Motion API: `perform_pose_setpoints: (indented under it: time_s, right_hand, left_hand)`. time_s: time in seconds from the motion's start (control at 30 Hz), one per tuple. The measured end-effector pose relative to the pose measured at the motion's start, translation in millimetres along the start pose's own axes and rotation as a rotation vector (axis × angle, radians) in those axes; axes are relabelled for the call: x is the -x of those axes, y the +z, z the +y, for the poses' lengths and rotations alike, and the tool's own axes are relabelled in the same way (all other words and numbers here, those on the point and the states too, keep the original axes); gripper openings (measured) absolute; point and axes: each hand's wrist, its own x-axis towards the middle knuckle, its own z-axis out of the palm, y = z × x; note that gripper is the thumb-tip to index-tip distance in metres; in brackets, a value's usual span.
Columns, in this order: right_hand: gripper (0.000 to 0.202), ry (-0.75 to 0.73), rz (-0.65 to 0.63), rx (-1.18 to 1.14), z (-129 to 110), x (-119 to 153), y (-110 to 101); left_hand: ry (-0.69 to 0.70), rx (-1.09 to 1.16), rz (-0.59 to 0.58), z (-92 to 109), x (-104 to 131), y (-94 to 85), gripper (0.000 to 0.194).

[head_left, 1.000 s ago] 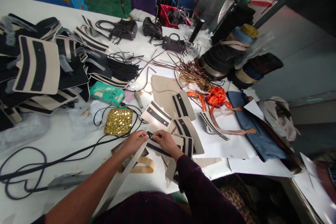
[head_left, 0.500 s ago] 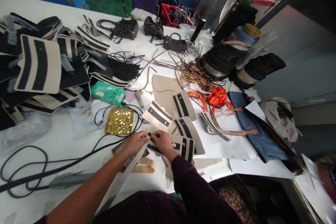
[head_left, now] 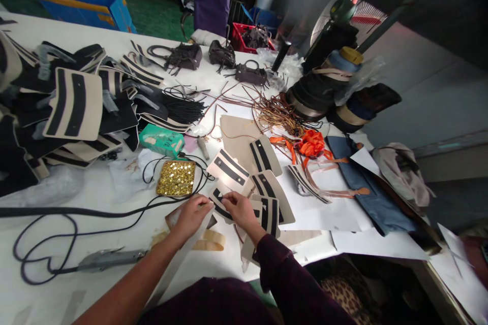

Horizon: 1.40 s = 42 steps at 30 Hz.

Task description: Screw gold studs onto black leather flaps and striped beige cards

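Note:
My left hand is closed in a pinch on the end of a pale translucent strip, which trails down beside my forearm toward my body. My right hand has thumb and forefinger pressed together at a beige panel with dark stripes, which lies partly under that hand. Whether something small sits in the right fingertips is too fine to see. Just above rests another striped panel with a round metal stud. More such panels overlap to the right of my right hand.
A box of gold studs stands left of my hands, beside a green box. Black cords cross the table near a grey handheld tool. Striped pieces pile up at far left. Brown cords and orange ribbon lie right.
My hands have drawn slightly apart; they met over a dark stripe before, and a gap shows between the fingertips now. The view has tilted up a little.

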Motion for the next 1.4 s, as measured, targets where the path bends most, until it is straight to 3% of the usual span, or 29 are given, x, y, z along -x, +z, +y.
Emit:
perform_pose_setpoints:
  time_s: [0.13, 0.27, 0.43, 0.57, 0.67, 0.77, 0.9, 1.0, 1.17, 1.4]
  right_hand:
    - [0.023, -0.088, -0.13, -0.111, -6, 36, 13]
    - [0.019, -0.011, -0.184, -0.312, -12, 59, 29]
    - [0.022, -0.054, -0.212, -0.393, -21, 80, 21]
    - [0.025, -0.089, -0.19, -0.389, -24, 96, 7]
    - [0.029, -0.103, -0.188, -0.376, -22, 105, -5]
    - [0.037, -0.256, -0.125, -0.243, -23, 110, -22]
    - [0.015, -0.59, -0.065, 0.124, -35, 112, -42]
    - [0.008, -0.715, -0.117, 0.452, -46, 109, -52]
    - [0.007, -0.701, -0.162, 0.771, -54, 98, -58]
    - [0.009, -0.576, -0.171, 0.804, -54, 78, -56]
  left_hand:
    - [-0.026, 0.013, 0.039, 6, 30, -5.5, 0.029]
    - [-0.056, 0.13, 0.013, 14, 56, -7.5, 0.031]
    - [-0.109, 0.257, 0.013, 25, 80, -8.0, 0.062]
    - [-0.045, 0.036, 0.044, 45, 97, -3.6, 0.035]
    - [-0.019, -0.09, 0.085, 60, 108, 3.8, 0.031]
    - [0.052, -0.215, 0.117, 68, 116, 11.1, 0.031]
    - [0.162, -0.408, 0.081, 75, 121, 16.2, 0.03]
    - [0.176, -0.512, 0.018, 80, 119, 17.4, 0.025]
    - [0.3, -0.592, -0.055, 81, 105, 19.0, 0.025]
    - [0.409, -0.729, -0.05, 82, 80, 22.9, 0.024]
